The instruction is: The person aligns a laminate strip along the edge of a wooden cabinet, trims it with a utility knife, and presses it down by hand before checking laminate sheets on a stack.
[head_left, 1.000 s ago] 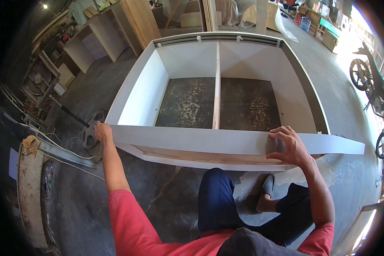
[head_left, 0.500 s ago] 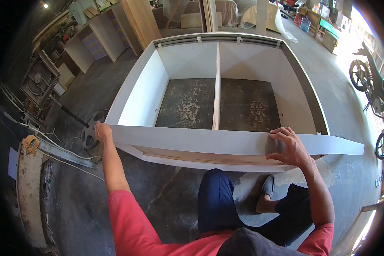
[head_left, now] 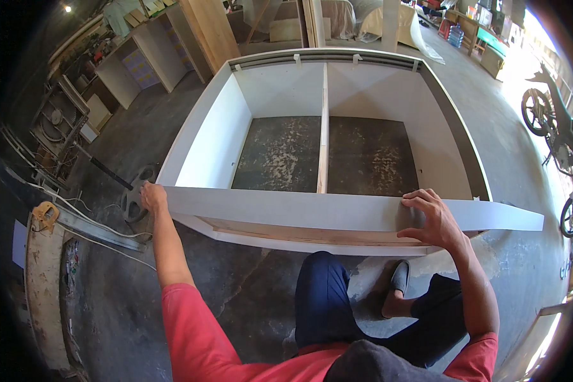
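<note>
A long, thin white strip [head_left: 286,209] runs across the near side of a large white wooden box frame [head_left: 200,130]. At the strip's left end my left hand [head_left: 154,196] is closed on it, its fingers partly hidden. My right hand [head_left: 431,219] spans the strip right of the middle, fingers over the far edge and thumb at the near edge. Past that hand the strip's free end juts out beyond the frame's right corner. Bare wood [head_left: 299,235] shows on the frame's near side, under the strip. A divider [head_left: 323,127] splits the frame in two.
A fan [head_left: 57,121] and a dark wheel-shaped base [head_left: 134,202] stand on the left. An orange-handled saw [head_left: 45,216] lies on a worn bench [head_left: 44,280], with cables nearby. A motorbike [head_left: 554,124] is parked at right. Wooden posts [head_left: 210,32] rise behind the frame.
</note>
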